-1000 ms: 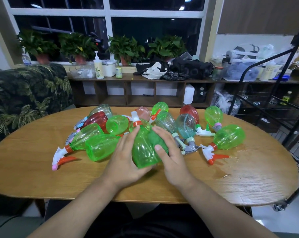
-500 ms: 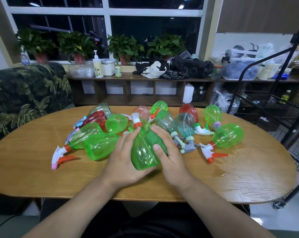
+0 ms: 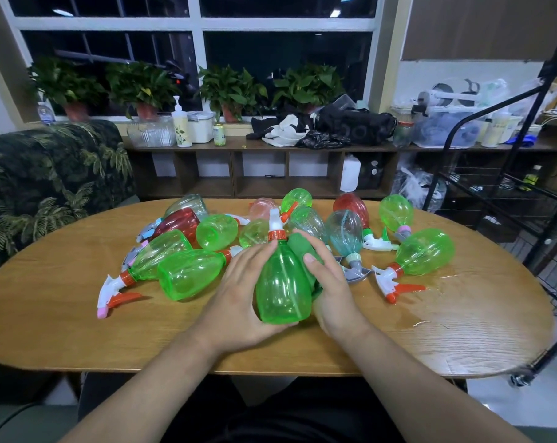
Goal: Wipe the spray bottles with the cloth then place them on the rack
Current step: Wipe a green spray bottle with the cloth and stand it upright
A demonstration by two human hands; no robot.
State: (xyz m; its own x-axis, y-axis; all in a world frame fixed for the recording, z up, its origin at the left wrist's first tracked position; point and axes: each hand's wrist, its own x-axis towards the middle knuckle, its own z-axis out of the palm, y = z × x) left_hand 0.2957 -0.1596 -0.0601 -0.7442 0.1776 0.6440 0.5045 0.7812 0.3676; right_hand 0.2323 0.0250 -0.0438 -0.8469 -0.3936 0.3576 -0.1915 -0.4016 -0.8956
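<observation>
Green spray bottle [image 3: 282,289] between both hands [image 3: 239,295] [image 3: 333,286] — cloth [image 3: 299,248] under right

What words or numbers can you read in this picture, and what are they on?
Nothing here can be read clearly.
Pump bottle: label too small to read.
Small can: label blurred.
Black bag: faint marks, too blurred.
Held spray bottle: no label shows.
</observation>
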